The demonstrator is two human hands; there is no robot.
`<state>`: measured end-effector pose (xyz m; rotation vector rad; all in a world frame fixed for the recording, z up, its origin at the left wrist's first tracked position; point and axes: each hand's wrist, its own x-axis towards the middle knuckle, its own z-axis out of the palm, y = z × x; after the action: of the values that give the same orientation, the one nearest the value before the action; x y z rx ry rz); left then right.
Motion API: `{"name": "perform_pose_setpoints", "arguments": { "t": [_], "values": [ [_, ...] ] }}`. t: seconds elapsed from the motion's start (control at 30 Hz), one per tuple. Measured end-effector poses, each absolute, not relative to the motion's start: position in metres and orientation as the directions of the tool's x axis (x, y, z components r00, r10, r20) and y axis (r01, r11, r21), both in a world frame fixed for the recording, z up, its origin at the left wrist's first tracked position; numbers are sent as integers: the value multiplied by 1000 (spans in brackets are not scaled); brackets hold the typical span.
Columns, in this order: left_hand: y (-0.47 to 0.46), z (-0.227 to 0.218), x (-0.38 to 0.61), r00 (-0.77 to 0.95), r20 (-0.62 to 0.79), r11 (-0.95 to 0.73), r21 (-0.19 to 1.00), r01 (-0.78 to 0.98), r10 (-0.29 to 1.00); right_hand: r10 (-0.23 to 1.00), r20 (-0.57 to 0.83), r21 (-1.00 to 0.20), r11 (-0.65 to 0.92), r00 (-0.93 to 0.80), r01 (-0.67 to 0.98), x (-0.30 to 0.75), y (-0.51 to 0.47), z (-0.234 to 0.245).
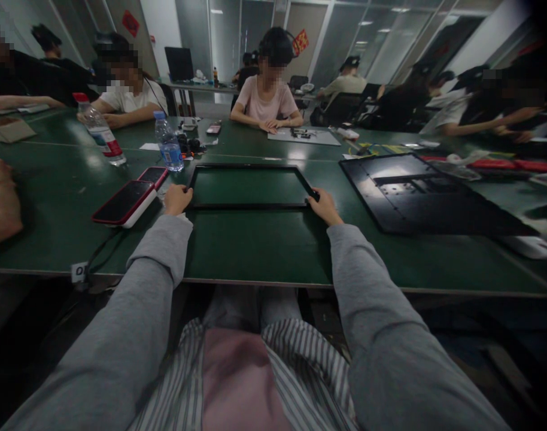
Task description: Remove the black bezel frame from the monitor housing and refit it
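A thin black rectangular frame (249, 207), like a monitor bezel, is in front of me over the green table (255, 251). Through its hollow middle the green surface shows. My left hand (178, 199) is closed on the frame's left side, near the front corner. At the front right corner my right hand (324, 205) grips it, the thumb lying over the edge. Whether the frame rests on the table or is slightly lifted, I cannot tell. To the right lies a large black panel (417, 191), like a monitor's back cover.
Left of my hand lie a phone in a red case (125, 202) and a white block under it. Two water bottles (169, 143) stand behind, one tilted in view. Across the table a person in pink (269, 99) leans over a white board (309, 137). A bare arm (2, 200) reaches in at far left.
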<state>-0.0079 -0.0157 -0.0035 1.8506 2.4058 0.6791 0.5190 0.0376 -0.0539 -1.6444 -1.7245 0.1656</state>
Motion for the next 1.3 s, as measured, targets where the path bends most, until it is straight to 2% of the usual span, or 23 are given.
{"name": "perform_pose_setpoints", "arguments": {
  "t": [0.1,0.33,0.9,1.3],
  "values": [
    [-14,-4,-7,-347,218,249,379,892,912,905,419,-558,191,76,808,519,38,-54],
    [-9,-9,-9,-339,234,220,420,880,911,899,430,-520,174,80,836,515,37,-53],
    [-11,-6,-7,-331,230,219,405,888,915,906,418,-554,192,72,810,516,34,-50],
    [-12,-6,-7,-346,239,212,452,866,907,905,414,-586,184,97,789,508,24,-41]
  ]
}}
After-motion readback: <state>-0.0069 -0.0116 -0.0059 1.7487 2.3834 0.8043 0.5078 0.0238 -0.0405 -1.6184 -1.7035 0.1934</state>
